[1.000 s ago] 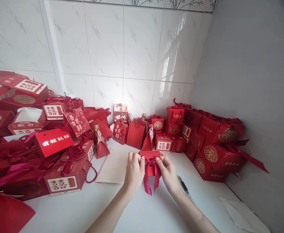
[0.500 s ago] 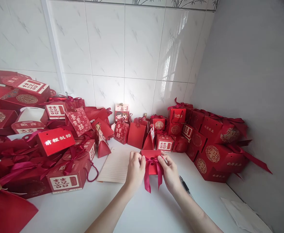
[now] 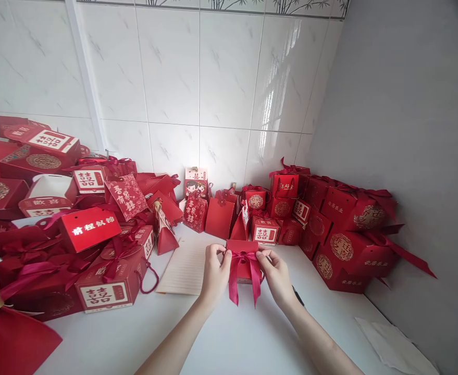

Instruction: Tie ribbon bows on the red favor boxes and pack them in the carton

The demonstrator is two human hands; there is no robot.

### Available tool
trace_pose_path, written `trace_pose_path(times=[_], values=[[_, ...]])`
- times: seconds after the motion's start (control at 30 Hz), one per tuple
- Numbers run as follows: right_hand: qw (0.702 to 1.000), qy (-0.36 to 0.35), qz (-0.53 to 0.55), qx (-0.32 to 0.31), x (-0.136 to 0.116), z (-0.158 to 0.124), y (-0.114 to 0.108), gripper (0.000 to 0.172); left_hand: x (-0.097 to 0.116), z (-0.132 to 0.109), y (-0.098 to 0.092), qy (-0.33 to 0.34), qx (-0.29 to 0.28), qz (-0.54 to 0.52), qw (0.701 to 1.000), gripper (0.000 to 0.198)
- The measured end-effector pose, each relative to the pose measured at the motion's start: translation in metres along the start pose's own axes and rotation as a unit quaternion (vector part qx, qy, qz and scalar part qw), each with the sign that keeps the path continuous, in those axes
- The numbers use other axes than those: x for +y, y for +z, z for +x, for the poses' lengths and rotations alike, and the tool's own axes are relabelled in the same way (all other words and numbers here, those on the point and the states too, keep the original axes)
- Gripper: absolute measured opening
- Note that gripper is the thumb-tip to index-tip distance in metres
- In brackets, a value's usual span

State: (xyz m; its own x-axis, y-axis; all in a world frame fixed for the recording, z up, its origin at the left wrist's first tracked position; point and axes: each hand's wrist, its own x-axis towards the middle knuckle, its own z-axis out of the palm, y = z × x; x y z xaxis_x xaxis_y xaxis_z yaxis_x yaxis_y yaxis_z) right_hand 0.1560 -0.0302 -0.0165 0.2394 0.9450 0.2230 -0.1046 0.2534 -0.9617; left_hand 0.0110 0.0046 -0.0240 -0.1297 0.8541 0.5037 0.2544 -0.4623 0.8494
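A small red gift box stands on the white table in front of me, with a crimson satin ribbon tied in a bow through its round holes. Both ribbon tails hang down over the front. My left hand pinches the bow's left loop between thumb and forefinger at the box's side. On the other side, my right hand has thumb and forefinger closed on the right loop. The remaining fingers of both hands are curled, and some are hidden. A pen lies partly behind my right wrist.
A lined notebook lies left of my hands. Piled red boxes fill the left side, and stacked red boxes stand against the right wall. Smaller boxes line the tiled wall. White paper lies at the lower right.
My hands have moved slightly apart, and the bow's loops are spread a little wider. More of the box's lower front shows. My right forearm now covers more of the pen.
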Motion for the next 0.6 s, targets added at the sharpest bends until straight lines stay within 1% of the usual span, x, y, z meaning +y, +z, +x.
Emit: trace_pose_path(times=[0.13, 0.2, 0.27, 0.33, 0.43, 0.53, 0.6], values=[[1.000, -0.008, 0.004, -0.002, 0.001, 0.002, -0.001, 0.036, 0.003, -0.001, -0.002, -0.001, -0.018, -0.022, 1.000, 0.006], [1.000, -0.017, 0.009, -0.004, -0.001, 0.001, -0.001, 0.034, 0.007, -0.001, -0.003, 0.027, -0.027, -0.008, 0.999, 0.009], [1.000, -0.027, 0.003, -0.011, -0.004, -0.001, 0.000, 0.032, 0.010, -0.002, -0.004, 0.059, -0.033, 0.016, 0.998, 0.017], [0.999, -0.036, -0.017, -0.023, -0.007, -0.003, 0.002, 0.030, 0.012, -0.002, -0.005, 0.073, -0.038, 0.025, 0.996, 0.021], [0.997, -0.038, -0.054, -0.037, -0.011, -0.006, 0.004, 0.031, 0.012, -0.004, -0.005, 0.072, -0.048, 0.024, 0.996, 0.016], [0.995, -0.058, -0.070, -0.032, -0.011, -0.006, 0.006, 0.033, 0.012, -0.006, -0.006, 0.087, -0.080, 0.034, 0.992, 0.006], [0.994, -0.074, -0.073, -0.036, -0.010, -0.005, 0.005, 0.032, 0.011, -0.007, -0.007, 0.105, -0.106, 0.044, 0.988, 0.010]])
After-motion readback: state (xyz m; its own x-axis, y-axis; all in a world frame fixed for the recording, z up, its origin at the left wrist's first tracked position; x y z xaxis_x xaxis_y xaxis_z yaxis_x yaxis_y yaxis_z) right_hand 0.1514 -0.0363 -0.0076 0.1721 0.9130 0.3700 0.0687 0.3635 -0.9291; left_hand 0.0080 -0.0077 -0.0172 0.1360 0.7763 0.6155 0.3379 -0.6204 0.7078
